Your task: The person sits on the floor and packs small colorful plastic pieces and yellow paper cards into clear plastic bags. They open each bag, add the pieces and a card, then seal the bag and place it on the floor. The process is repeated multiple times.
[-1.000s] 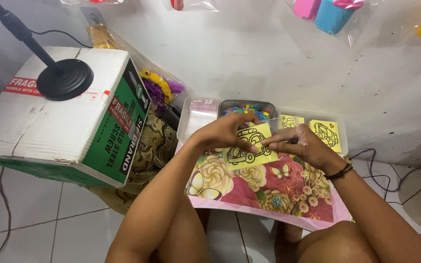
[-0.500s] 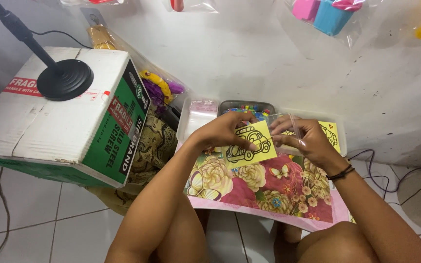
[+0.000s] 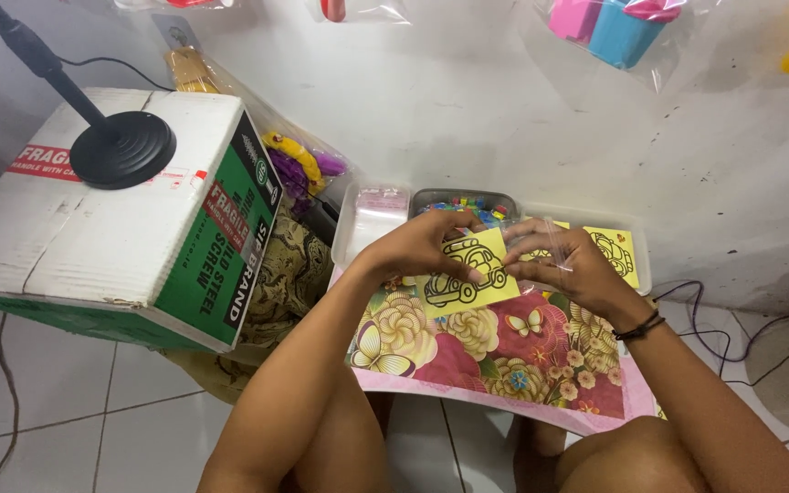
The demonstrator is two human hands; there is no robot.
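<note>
- Your left hand [image 3: 426,245] pins the yellow card [image 3: 464,269] with the black car outline against the surface [image 3: 468,361]; its fingers are closed on the card's upper edge, seemingly so the card cannot slide.
- Your right hand [image 3: 570,265] sits just beside the card's right edge, fingers curled and pinched on a clear film [image 3: 554,239], perhaps a wrapper or peel-off layer; whether it is still attached to the card cannot be told.
- The card lies tilted, its lower left corner towards you, on the flowered cloth that covers the surface, right under your eyes and between both hands, so each can work on it.
- A second yellow card [image 3: 615,251] with a similar outline rests behind your right hand, in the clear tray [image 3: 636,274] against the wall, apart from the one in hand, seemingly kept as stock.
- A clear box [image 3: 372,219] and a dark container of small coloured pieces [image 3: 468,203] stand just beyond your left hand, within easy reach.
- To your left a big cardboard box [image 3: 120,237] carries a black round stand base [image 3: 122,149], well apart from the work.
- Bags of toys [image 3: 299,164] lean between that box and the wall.
- Your knees sit below the surface, and white tiles show underneath.
</note>
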